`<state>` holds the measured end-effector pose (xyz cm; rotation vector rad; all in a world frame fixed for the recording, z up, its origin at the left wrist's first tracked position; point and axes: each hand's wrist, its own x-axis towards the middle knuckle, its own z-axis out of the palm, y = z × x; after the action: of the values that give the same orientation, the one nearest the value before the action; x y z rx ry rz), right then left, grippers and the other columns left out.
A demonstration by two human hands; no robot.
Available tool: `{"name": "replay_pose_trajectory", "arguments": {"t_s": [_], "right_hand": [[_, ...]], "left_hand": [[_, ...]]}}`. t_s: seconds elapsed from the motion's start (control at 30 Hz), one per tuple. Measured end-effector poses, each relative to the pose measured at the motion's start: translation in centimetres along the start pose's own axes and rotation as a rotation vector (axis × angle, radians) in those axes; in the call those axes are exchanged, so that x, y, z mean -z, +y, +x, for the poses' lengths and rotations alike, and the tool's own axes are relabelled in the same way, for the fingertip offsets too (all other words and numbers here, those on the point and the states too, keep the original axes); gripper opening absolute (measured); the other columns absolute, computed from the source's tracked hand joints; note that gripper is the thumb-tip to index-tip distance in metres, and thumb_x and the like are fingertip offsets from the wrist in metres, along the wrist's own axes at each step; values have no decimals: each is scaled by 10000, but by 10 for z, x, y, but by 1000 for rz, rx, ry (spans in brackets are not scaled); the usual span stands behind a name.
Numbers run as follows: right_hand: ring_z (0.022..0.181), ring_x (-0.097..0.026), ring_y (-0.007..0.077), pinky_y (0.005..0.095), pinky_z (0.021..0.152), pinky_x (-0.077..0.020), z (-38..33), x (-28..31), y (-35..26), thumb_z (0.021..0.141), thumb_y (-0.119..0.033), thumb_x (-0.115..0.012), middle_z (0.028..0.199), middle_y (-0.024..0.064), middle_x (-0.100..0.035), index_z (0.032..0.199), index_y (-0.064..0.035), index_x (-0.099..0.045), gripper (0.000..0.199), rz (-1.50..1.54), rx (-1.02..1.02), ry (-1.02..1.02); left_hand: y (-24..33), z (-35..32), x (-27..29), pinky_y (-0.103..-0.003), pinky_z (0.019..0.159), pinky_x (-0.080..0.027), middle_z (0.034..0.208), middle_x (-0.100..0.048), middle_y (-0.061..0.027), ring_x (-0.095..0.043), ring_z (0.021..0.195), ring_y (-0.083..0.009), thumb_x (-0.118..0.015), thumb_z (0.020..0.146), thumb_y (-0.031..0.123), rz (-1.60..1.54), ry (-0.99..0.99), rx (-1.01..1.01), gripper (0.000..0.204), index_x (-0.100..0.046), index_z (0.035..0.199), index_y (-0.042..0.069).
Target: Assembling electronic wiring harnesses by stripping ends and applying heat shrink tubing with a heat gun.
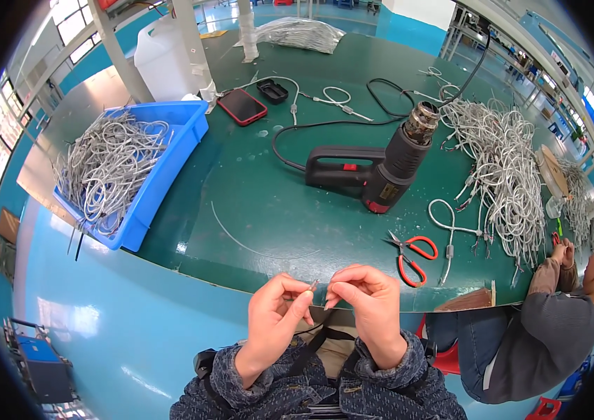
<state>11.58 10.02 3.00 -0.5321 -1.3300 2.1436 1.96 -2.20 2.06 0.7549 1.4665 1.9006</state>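
Note:
Both of my hands are close together at the table's front edge. With thumb and forefinger, my left hand (277, 318) pinches a small thin piece (314, 285), too small to name. Its tip sticks up beside the fingertips. My right hand (372, 308) is closed in a pinch just to the right, and what lies between its fingers cannot be made out. Beyond them a thin, pale strand (234, 239) curves across the green tabletop (276, 227). Red-handled snips (409, 259) lie right of my right hand, blades parted.
A black heat gun (388, 168) stands mid-table with its cord trailing back. To the left, a blue bin (164, 185) holds grey cables; a large cable heap (500, 175) lies right. A red-edged phone (242, 106) rests farther back. Another person (549, 329) sits at the right.

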Motion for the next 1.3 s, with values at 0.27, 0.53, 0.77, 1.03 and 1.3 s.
{"name": "replay_pose_trajectory", "arguments": {"t_s": [0.27,0.53,0.77,1.03,1.3], "right_hand": [[707,-640,182,287,646,-556,-5,-10,1,864,73,-551,829,139,-645,889,74,-629,82,-133,115,15],[735,-648,184,286,661,-562,-4,-12,2,868,70,-550,844,139,-646,886,72,-636,88,-200,171,7],[742,-651,189,289,662,-567,-4,-10,0,859,81,-562,858,144,-643,892,72,-636,82,-221,186,-8],[733,-648,181,270,661,-552,-4,-5,0,838,85,-597,862,142,-640,882,67,-635,60,-298,200,-9],[722,-638,158,247,646,-530,-6,-7,2,813,96,-614,858,127,-641,862,67,-629,59,-481,303,4]], "left_hand": [[0,-3,-2,-238,559,-531,872,-524,-73,-578,680,-107,-568,907,9,-3,18,-43,77,-542,943,-54],[-2,-4,0,-231,562,-544,892,-523,-73,-584,705,-103,-580,900,5,17,20,-48,81,-560,947,-58],[3,-2,-2,-247,571,-548,886,-529,-82,-568,716,-120,-573,906,19,46,-1,-30,91,-549,946,-59],[2,-2,-5,-240,573,-550,885,-521,-73,-573,725,-110,-578,895,-6,61,-2,-30,69,-564,941,-55],[1,-3,-2,-227,568,-547,884,-512,-59,-580,722,-92,-590,888,-4,66,17,-26,61,-576,922,-53]]}}
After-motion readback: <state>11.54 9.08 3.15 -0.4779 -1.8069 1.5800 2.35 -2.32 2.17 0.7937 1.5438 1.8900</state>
